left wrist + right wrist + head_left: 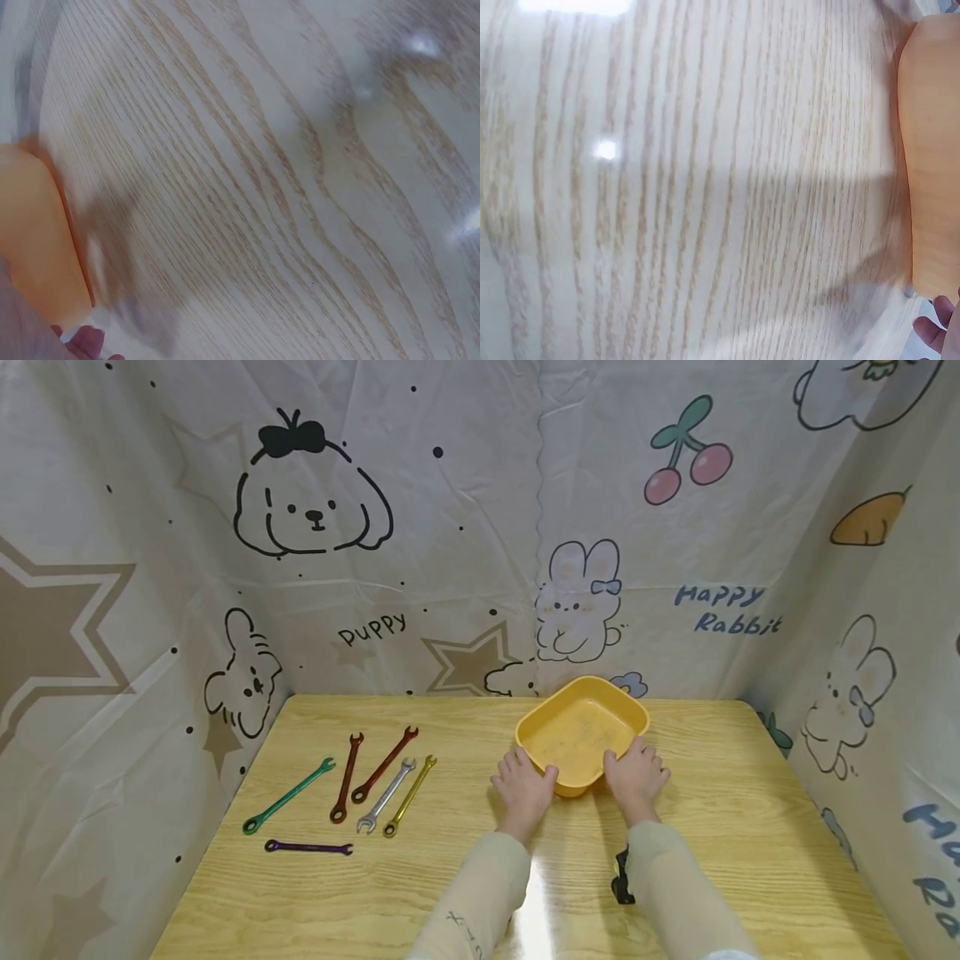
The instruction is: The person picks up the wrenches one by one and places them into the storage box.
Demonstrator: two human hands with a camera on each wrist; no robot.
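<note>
A yellow plastic basin [581, 735] with rounded corners is at the back of the table, a corner turned toward me, nothing inside it. My left hand [525, 787] grips its near left side, thumb along the rim. On the near right side my right hand [634, 778] holds it the same way. In the left wrist view the basin's outer wall [34, 240] shows at the left edge, with some fingertips [88, 341] below it. The right wrist view has the wall [934, 157] at its right edge, fingertips [930, 334] beneath.
Several wrenches lie on the left of the wooden table [720, 860]: green [288, 796], two reddish-brown [347, 779], silver [386, 796], yellow [409, 797] and purple [309, 847]. Printed cloth [465, 527] walls the table at the back and sides.
</note>
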